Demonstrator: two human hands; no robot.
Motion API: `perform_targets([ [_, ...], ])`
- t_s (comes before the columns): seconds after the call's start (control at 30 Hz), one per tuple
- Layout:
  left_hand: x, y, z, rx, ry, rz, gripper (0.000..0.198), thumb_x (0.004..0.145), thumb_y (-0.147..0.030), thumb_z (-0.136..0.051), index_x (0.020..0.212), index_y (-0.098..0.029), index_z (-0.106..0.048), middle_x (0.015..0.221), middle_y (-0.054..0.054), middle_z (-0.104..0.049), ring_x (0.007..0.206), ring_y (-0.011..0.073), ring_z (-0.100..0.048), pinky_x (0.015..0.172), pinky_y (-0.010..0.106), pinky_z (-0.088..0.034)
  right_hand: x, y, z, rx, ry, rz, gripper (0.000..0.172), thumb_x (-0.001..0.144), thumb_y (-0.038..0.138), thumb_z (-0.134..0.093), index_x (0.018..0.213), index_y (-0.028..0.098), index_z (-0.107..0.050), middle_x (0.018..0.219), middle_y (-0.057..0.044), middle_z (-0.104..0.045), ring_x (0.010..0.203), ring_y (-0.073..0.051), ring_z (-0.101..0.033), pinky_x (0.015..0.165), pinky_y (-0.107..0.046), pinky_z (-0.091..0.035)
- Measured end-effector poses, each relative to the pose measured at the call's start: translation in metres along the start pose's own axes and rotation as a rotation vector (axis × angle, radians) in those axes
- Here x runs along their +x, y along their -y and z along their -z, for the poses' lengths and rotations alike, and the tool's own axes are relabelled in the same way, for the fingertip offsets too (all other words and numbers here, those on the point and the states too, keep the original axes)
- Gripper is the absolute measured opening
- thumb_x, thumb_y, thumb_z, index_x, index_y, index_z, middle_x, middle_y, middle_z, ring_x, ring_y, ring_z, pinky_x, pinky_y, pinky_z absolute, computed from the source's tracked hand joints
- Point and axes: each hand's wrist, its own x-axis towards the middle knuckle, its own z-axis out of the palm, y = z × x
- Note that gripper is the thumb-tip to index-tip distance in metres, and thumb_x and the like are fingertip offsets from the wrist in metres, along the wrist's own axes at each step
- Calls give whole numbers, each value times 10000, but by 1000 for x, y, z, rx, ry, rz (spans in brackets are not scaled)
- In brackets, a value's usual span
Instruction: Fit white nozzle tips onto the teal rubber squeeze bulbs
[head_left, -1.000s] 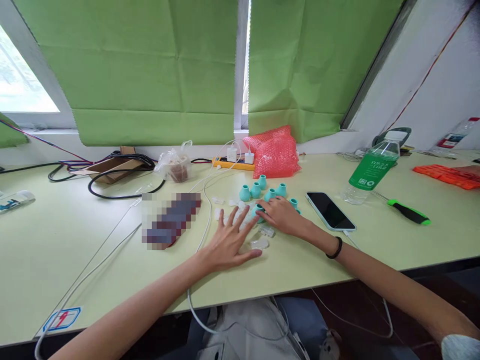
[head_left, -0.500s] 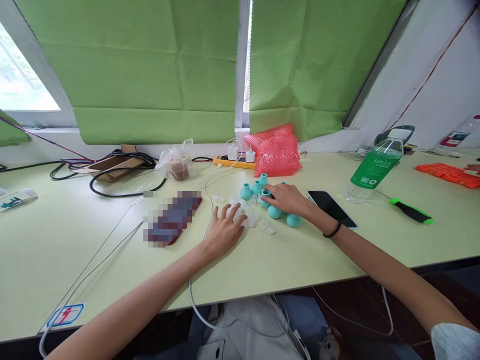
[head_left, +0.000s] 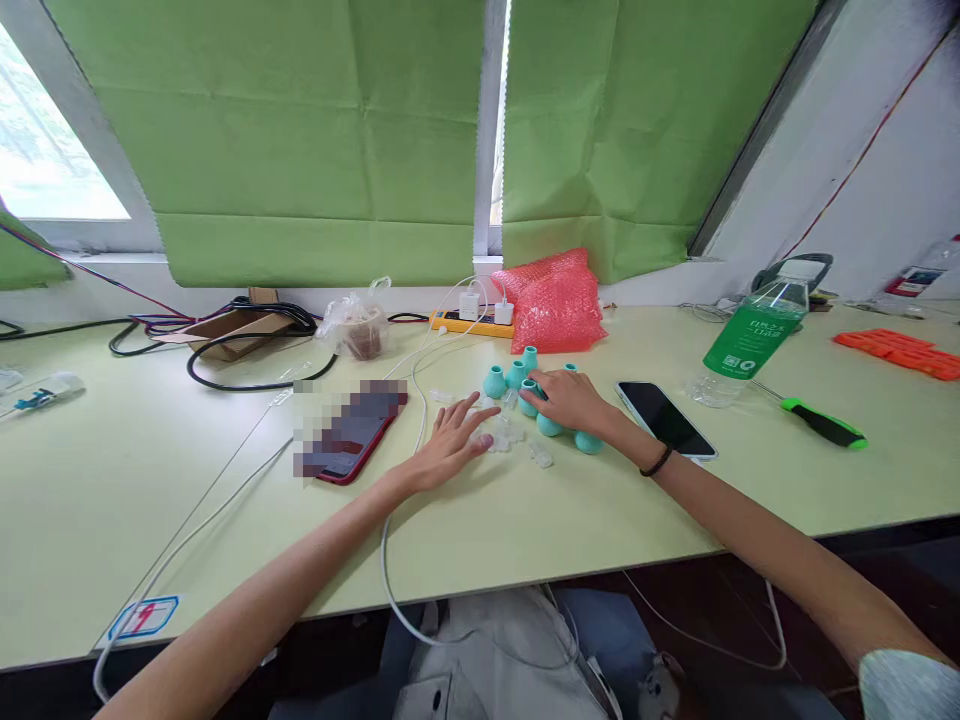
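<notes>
As I read it off the head view, both grips are over the desk [head_left: 562,535], with a cluster of teal bulb-shaped pieces [head_left: 494,382] at the right one. Left grip [head_left: 444,452]: released, fingers spread, palm down, nothing seen in it; I cannot tell whether its fingertips touch the desk. Translucent plastic bits [head_left: 504,436] lie loosely just to the right of its fingers, in the gap between the two grips. Right grip [head_left: 574,402]: laid over the teal cluster, fingers bent, fingertips at one piece on its left side. I cannot tell whether it clasps that piece or merely rests on it, since the hand hides the contact. Three teal pieces sit beyond and left of this grip, necks up; two more show along its near side, partly covered, and another rim shows just past its far edge. Black wristband [head_left: 657,461] noted on the right wrist. Right of the right grip: a dark-screened phone [head_left: 666,418], then a bottle with a green label [head_left: 754,345] and a green-and-black handled tool [head_left: 823,422]. Left of the left grip: a red-edged phone [head_left: 356,430], partly pixelated. Beyond both grips: a red bubble-wrap packet [head_left: 559,305], beside a yellow power strip [head_left: 486,329].
</notes>
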Motion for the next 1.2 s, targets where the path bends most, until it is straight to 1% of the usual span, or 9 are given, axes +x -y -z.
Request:
perform_targets([
  [0.17, 2, 5, 4, -301, 15, 67, 484, 836, -465, -160, 1288, -297, -195, 1397, -32, -34, 1270, 199, 27, 1003, 454, 46, -5, 7, 6, -64, -177, -5, 405, 829, 409, -274, 965, 135, -540, 892, -132, -563, 866, -253, -496, 682, -324, -332],
  [0.27, 3, 8, 1, -420, -6, 53, 472, 843, -446, -143, 1283, -290, -221, 1390, -34, -107, 1272, 185, -19, 1018, 425, 8, -19, 18, 14, -44, -299, 121, 376, 821, 382, -308, 983, 126, -530, 926, -134, -535, 905, -253, -464, 705, -323, -329],
  [0.4, 1, 9, 3, -443, -182, -16, 453, 852, -393, -157, 1233, -223, -332, 1321, 35, -312, 1225, 181, -235, 986, 361, -209, -45, 30, 18, 31, -92, 252, 328, 777, 392, -399, 950, 144, -528, 835, -93, -552, 747, -207, -515, 580, -273, -344],
  [0.53, -4, 4, 21, -63, -507, -134, 318, 747, -365, -409, 911, -128, -544, 939, 100, -575, 889, 190, -516, 780, 302, -378, -61, 29, 8, 63, 69, 255, 265, 735, 316, -477, 939, 154, -527, 824, -83, -556, 707, -200, -532, 553, -261, -348],
  [0.63, -6, 1, 34, 264, -272, -153, 205, 657, -347, -489, 617, -153, -540, 563, 21, -540, 549, 136, -496, 543, 249, -356, -59, 27, -6, 141, 60, 293, 257, 758, 218, -441, 999, 164, -512, 848, -80, -557, 738, -186, -539, 596, -258, -365],
  [0.77, -4, 6, 33, 379, 96, -107, 137, 590, -306, -553, 602, -170, -543, 508, -12, -531, 464, 105, -454, 458, 207, -282, -49, 30, -18, 198, -24, 249, 282, 772, 179, -407, 1040, 170, -497, 877, -79, -556, 746, -173, -543, 617, -256, -381],
  [1.03, 3, 15, 17, 425, 19, -2, 157, 709, -313, -487, 736, -175, -557, 604, 18, -585, 536, 135, -508, 487, 219, -289, -37, 43, -19, 310, -263, 203, 258, 735, 213, -438, 963, 145, -537, 822, -79, -571, 686, -166, -539, 580, -258, -399],
  [1.13, 4, 15, 15, 435, 3, -11, 168, 743, -307, -452, 770, -176, -555, 637, 23, -588, 569, 145, -520, 510, 230, -312, -43, 51, -22, 554, -421, 281, 224, 739, 223, -448, 926, 131, -531, 764, -56, -564, 578, -116, -500, 563, -243, -408],
  [1.2, 3, 14, 15, 433, 1, -12, 163, 737, -295, -459, 799, -181, -557, 677, 26, -586, 592, 149, -522, 522, 235, -332, -49, 58, -24, 700, -408, 411, 213, 742, 219, -461, 930, 142, -524, 742, -38, -561, 561, -101, -489, 570, -232, -416],
])
